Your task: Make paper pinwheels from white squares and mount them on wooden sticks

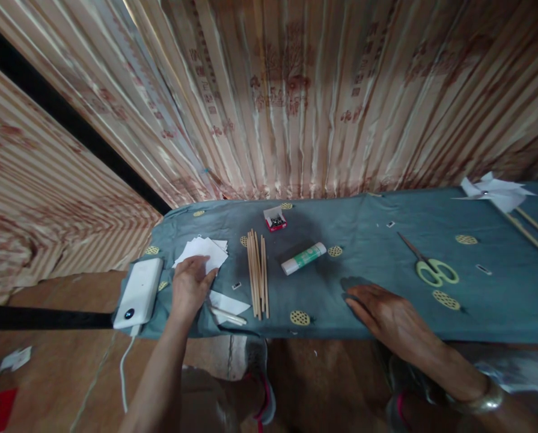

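On the fanned stack of white paper squares, my left hand has its fingers and thumb closed around the near edge of the top sheets. Just below lie a loose white paper piece and short pale sticks. To their right is a bundle of thin wooden sticks. My right hand rests on the cloth near the front edge, fingers loosely bent with the thumb a little apart, and nothing shows in it. A green and white glue stick lies up and left of it.
A teal cloth covers the narrow table. Scissors lie to the right, paper pinwheels at the far right. A small open box of pins sits at the back, a white power bank with a cable at the left.
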Demonstrator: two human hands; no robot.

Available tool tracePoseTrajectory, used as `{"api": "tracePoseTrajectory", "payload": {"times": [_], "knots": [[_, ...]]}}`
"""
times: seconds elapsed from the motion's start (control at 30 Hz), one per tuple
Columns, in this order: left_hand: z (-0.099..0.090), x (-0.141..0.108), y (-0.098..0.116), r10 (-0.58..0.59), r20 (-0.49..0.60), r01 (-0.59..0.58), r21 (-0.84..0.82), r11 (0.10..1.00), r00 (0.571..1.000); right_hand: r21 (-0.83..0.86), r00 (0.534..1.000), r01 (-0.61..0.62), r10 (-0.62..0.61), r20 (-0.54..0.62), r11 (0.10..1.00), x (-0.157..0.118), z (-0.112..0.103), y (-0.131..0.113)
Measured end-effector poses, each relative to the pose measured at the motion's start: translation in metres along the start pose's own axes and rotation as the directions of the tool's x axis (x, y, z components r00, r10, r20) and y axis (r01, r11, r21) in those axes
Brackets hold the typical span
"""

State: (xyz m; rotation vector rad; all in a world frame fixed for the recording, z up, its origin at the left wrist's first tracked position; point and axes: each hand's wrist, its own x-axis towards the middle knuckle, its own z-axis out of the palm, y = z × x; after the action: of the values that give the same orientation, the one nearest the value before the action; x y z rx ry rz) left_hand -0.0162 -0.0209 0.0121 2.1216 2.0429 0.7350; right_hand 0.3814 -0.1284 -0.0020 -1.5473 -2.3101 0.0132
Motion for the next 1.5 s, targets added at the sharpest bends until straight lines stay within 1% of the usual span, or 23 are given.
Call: {"api": "tracePoseTrajectory", "payload": {"times": [0.1,0.17,0.3,0.4,0.67,0.87,1.1,1.2,1.3,1.37,1.43,1.47,1.5], "knots": [[-0.002,-0.002,0.000,0.027,0.008,-0.027,-0.012,1.000,1.000,-0.014,1.000,0.011,-0.011,-0.002,1.000,0.001,-0.001,0.000],[-0.003,-0.003,0.000,0.015,0.005,-0.015,-0.006,1.000,1.000,-0.016,1.000,0.020,-0.021,-0.013,1.000,0.001,-0.001,0.000],[-0.004,-0.002,-0.001,-0.081,-0.048,0.085,0.078,0.993,0.996,-0.012,0.999,0.031,-0.031,-0.038,0.999,0.001,-0.002,0.000],[-0.005,-0.001,-0.001,-0.134,-0.057,0.140,0.109,0.984,0.989,-0.028,0.997,0.048,-0.050,-0.057,0.998,0.001,-0.002,0.000],[-0.008,0.002,0.001,-0.226,-0.083,0.224,-0.038,0.974,0.971,-0.019,0.996,0.050,-0.051,-0.068,0.999,0.001,-0.001,0.000],[-0.008,0.002,0.003,-0.305,-0.079,0.292,-0.142,0.946,0.949,0.014,0.996,0.043,-0.041,-0.076,0.999,0.000,0.001,0.001],[-0.011,0.001,0.008,-0.270,-0.057,0.256,-0.187,0.948,0.961,0.032,0.998,0.022,-0.020,-0.055,0.999,-0.002,0.002,0.001],[-0.012,0.000,0.010,-0.287,-0.056,0.271,-0.196,0.942,0.956,0.032,0.997,0.035,-0.033,-0.063,0.999,-0.001,0.001,0.001],[-0.016,-0.003,0.021,-0.325,-0.121,0.284,-0.268,0.920,0.938,0.042,0.998,0.031,-0.029,-0.046,0.999,-0.001,0.000,0.000],[-0.020,-0.007,0.035,-0.324,-0.177,0.235,-0.393,0.889,0.929,0.048,0.999,0.018,-0.016,-0.034,0.999,-0.002,-0.001,0.000],[-0.024,-0.012,0.056,-0.337,-0.220,0.178,-0.529,0.830,0.915,0.054,0.999,0.010,-0.008,-0.036,0.999,-0.004,-0.001,-0.001],[-0.025,-0.014,0.067,-0.367,-0.224,0.174,-0.591,0.788,0.903,0.056,0.999,0.011,-0.008,-0.040,0.998,-0.004,-0.002,-0.001],[-0.025,-0.016,0.080,-0.412,-0.197,0.190,-0.662,0.725,0.890,0.058,0.999,0.014,-0.012,-0.044,0.998,-0.005,-0.002,-0.001]]}}
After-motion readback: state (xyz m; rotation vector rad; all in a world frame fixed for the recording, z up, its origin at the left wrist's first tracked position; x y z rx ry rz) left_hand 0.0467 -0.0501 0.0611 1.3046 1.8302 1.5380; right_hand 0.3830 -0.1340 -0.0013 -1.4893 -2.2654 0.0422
